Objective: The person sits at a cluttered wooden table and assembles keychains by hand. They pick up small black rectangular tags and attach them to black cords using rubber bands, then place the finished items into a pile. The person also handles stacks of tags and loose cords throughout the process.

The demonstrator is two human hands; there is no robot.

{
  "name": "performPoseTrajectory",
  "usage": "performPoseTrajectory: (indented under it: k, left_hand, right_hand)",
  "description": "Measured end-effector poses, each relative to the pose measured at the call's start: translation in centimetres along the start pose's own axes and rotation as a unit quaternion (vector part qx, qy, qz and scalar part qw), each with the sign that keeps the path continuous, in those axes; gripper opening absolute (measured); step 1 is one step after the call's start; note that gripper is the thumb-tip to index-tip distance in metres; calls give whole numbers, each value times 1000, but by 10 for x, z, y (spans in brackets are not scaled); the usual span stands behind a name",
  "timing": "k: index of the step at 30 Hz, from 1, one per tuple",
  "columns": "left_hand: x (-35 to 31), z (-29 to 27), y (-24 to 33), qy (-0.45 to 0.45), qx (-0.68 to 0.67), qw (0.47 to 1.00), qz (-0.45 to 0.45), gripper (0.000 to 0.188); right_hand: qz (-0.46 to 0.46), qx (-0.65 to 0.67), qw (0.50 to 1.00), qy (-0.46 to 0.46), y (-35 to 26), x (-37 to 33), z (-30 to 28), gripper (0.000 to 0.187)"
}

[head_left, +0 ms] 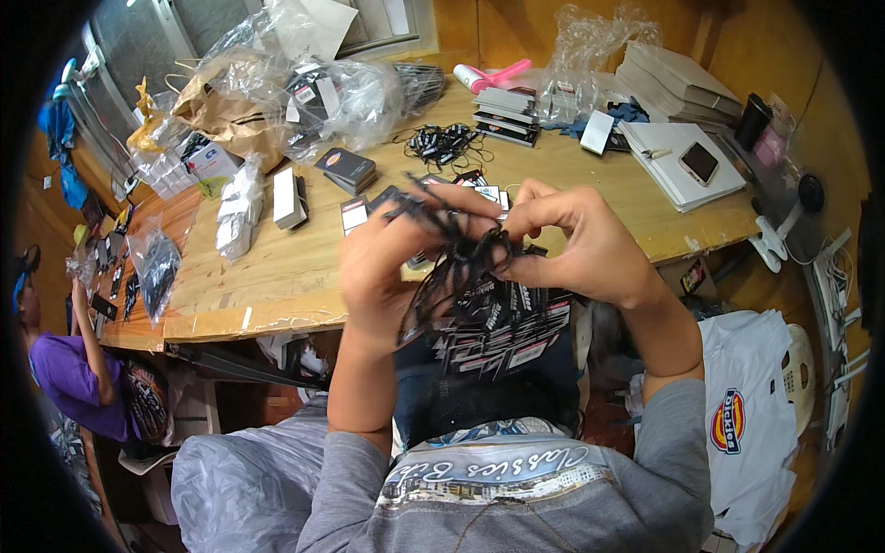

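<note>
Between both hands [590,247], which grip them, bunched black cords [452,267] hang, tags [507,346] below.

Got the left hand [373,263] and right hand [585,244] up close together in front of the body, both gripping. Curling the left fingers [461,198] over toward the right, kinda blurry. Bending the right index finger [535,214] above an inward-pointing thumb [530,270]. Running the left forearm [362,378] nearly straight, angling the right forearm [668,323] inward.
</note>
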State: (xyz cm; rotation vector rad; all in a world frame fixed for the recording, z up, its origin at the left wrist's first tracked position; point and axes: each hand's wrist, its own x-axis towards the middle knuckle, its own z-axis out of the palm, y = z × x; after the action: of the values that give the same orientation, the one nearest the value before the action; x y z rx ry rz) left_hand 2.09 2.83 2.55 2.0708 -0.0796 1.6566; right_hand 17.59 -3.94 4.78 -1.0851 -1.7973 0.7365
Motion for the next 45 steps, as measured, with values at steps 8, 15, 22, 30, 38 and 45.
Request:
performPoseTrajectory:
  k: [8, 15, 22, 30, 38, 45]
  left_hand:
    - [6, -65, 11, 81, -54, 993, 59, 20]
    - [19, -3, 20, -166, 142, 976, -15, 25]
    - [-6, 3, 22, -114, 37, 965, -235, 19]
    - [1, -12, 16, 40, 259, 960, -97, 24]
    - [-10, 9, 27, -103, 191, 975, 51, 28]
    - [-19, -12, 30, -153, 240, 954, 94, 12]
  right_hand:
    - [31, -24, 998, -39, -10, -8, -13, 18]
    - [35, -30, 999, -25, -12, -12, -16, 18]
    - [20, -126, 992, 12, -18, -14, -18, 17]
    - [69, -120, 990, 38, -14, -13, -19, 16]
    - [37, -158, 987, 10, -12, -6, -10, 16]
    - [9, -259, 965, -44, -15, -3, 4, 13]
